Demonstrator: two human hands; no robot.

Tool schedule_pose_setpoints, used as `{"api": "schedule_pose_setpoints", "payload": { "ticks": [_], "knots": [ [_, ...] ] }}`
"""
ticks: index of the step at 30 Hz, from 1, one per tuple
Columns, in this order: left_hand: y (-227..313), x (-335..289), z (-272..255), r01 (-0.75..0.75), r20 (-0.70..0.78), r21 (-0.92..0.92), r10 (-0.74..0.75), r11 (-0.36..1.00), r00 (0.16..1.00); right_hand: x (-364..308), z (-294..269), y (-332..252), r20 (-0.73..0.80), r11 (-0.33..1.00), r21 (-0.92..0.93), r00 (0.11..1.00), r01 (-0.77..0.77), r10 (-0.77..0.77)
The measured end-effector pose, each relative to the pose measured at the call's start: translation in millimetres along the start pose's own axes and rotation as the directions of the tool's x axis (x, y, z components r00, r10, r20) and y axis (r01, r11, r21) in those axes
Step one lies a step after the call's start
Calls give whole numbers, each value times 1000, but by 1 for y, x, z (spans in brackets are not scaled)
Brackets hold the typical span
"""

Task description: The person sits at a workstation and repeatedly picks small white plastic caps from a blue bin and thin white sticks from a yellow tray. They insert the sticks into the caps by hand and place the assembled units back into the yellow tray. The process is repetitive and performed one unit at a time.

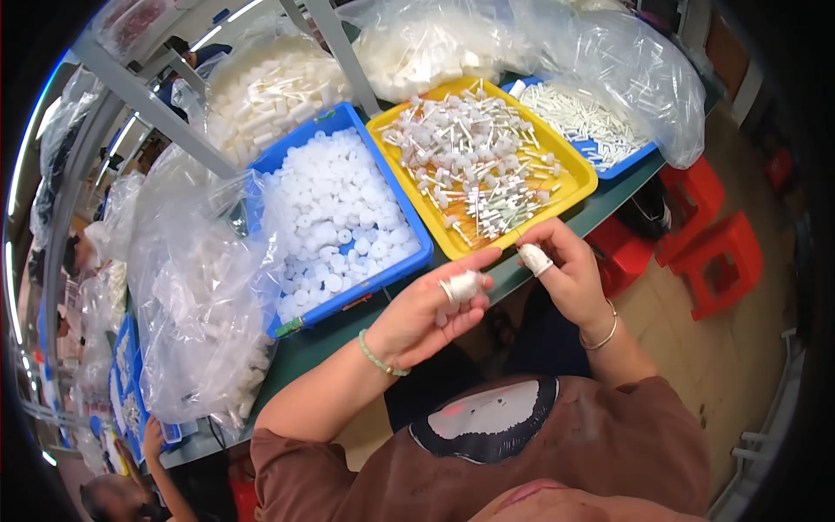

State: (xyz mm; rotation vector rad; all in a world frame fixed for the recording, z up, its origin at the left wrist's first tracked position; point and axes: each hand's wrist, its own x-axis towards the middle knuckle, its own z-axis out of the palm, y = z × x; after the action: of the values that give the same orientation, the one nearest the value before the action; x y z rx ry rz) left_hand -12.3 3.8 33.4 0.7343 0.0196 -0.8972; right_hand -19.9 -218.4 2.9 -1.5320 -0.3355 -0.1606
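Note:
My left hand (435, 309) is in front of the blue tray (403, 269), its index finger stretched toward my right hand and its other fingers curled. White wrapping covers its thumb; a small whitish bit shows by the curled fingers, too hidden to name. At the near edge of the yellow tray (570, 193), my right hand (570, 270) pinches a thin, dark, needle-like rod (519, 233) between thumb and index finger. That thumb is wrapped in white too. Small translucent white caps (335, 204) fill the blue tray. The yellow one holds white sticks with translucent caps (470, 148).
Another blue tray (628, 167) with short white sticks (578, 117) stands at the far right. Clear plastic bags (204, 304) of white pieces crowd the left and back of the green table (300, 357). Grey posts (335, 52) rise behind. Red stools (718, 270) stand right; another person (117, 496) sits lower left.

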Motion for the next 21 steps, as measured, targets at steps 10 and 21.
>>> {"api": "schedule_pose_setpoints", "payload": {
  "ticks": [10,21],
  "knots": [
    [-13,16,-26,-166,-50,-16,165,986,985,3,20,-13,30,931,-344,992,123,-120],
    [-16,17,-18,-166,-102,45,169,985,980,6,18,-9,158,588,-636,830,500,-535]
  ]
}}
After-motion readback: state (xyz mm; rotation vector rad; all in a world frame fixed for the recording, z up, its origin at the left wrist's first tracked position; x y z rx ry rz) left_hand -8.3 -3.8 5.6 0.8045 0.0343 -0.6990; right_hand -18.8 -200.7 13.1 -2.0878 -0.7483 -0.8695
